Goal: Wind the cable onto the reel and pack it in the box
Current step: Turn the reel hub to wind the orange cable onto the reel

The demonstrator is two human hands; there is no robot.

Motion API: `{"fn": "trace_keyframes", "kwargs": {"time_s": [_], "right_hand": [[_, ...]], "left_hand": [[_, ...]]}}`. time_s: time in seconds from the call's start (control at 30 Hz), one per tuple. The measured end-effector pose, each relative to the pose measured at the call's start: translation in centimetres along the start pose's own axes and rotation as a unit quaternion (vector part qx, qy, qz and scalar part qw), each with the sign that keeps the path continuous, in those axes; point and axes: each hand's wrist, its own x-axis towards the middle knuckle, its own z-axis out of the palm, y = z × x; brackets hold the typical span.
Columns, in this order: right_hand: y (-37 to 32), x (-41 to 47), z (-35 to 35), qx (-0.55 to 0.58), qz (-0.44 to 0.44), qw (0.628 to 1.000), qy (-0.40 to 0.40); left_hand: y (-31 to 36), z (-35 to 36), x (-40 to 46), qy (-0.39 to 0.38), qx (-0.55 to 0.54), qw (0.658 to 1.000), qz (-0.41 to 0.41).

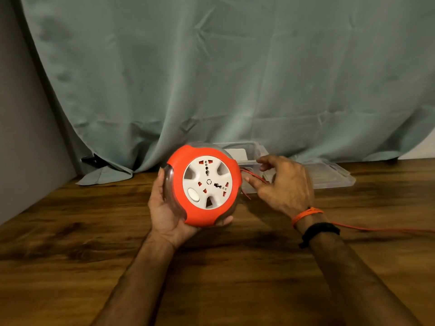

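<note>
A round orange reel point(207, 214) with a white socket face is held upright above the wooden table point(70, 255), cupped from the left and below by my left hand point(164, 208). My right hand point(282, 184) is just to the right of the reel, with the thin red cable point(255, 177) passing between its fingers. The cable leaves the reel's right side, disappears under my right wrist and trails off along the table point(388, 229) to the right edge. Behind the reel stands a clear plastic box point(256, 149), partly hidden by it.
The box's clear lid point(329, 172) lies flat on the table to the right of the box. A grey-green curtain point(235, 78) hangs behind, its hem resting on the table at the back left. A grey wall point(23, 137) borders the left side.
</note>
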Motion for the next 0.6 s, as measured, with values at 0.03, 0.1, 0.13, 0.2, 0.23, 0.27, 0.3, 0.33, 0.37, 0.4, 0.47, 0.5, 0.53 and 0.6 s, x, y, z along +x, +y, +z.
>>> {"fn": "trace_keyframes", "kwargs": {"time_s": [0.03,0.1,0.13,0.2,0.23,0.27,0.3,0.33,0.37,0.4,0.47,0.5,0.53,0.6], "right_hand": [[0.2,0.1,0.1,0.009,0.026,1.0,-0.014],[0.5,0.1,0.2,0.048,0.07,0.995,-0.043],[0.5,0.1,0.3,0.07,0.083,0.992,-0.059],[0.4,0.0,0.5,0.105,0.092,0.987,-0.078],[0.4,0.0,0.5,0.116,0.094,0.986,-0.077],[0.5,0.0,0.6,0.127,0.096,0.984,-0.075],[0.6,0.1,0.7,0.143,0.102,0.982,-0.07],[0.7,0.2,0.8,0.169,0.113,0.977,-0.066],[0.7,0.2,0.9,0.208,0.127,0.967,-0.067],[0.7,0.3,1.0,0.26,0.143,0.952,-0.073],[0.6,0.2,1.0,0.363,0.177,0.91,-0.091],[0.6,0.3,1.0,0.389,0.191,0.896,-0.102],[0.6,0.2,1.0,0.394,0.198,0.89,-0.115],[0.6,0.1,1.0,0.395,0.203,0.883,-0.155]], "left_hand": [[0.0,0.0,0.0,0.004,0.004,1.0,0.001],[0.0,0.1,-0.2,0.009,0.013,1.0,0.0],[0.0,0.1,-0.2,0.012,0.014,1.0,0.0],[0.0,0.0,-0.2,0.021,0.011,1.0,0.0],[0.1,-0.1,-0.1,0.02,0.009,1.0,-0.003],[0.1,-0.2,-0.1,0.015,0.007,1.0,-0.005],[0.1,-0.3,-0.1,0.01,0.008,1.0,-0.007],[0.1,-0.3,-0.1,0.008,0.009,1.0,-0.007],[0.1,-0.1,-0.1,0.009,0.012,1.0,-0.008],[0.3,-0.3,-0.2,0.007,0.015,1.0,-0.007],[0.4,-0.4,-0.3,0.001,0.014,1.0,-0.009],[0.4,-0.6,-0.4,-0.015,0.008,1.0,-0.015],[0.4,-0.9,-0.3,-0.047,0.001,0.999,-0.025],[0.3,-1.7,0.0,-0.113,0.022,0.993,-0.038]]}}
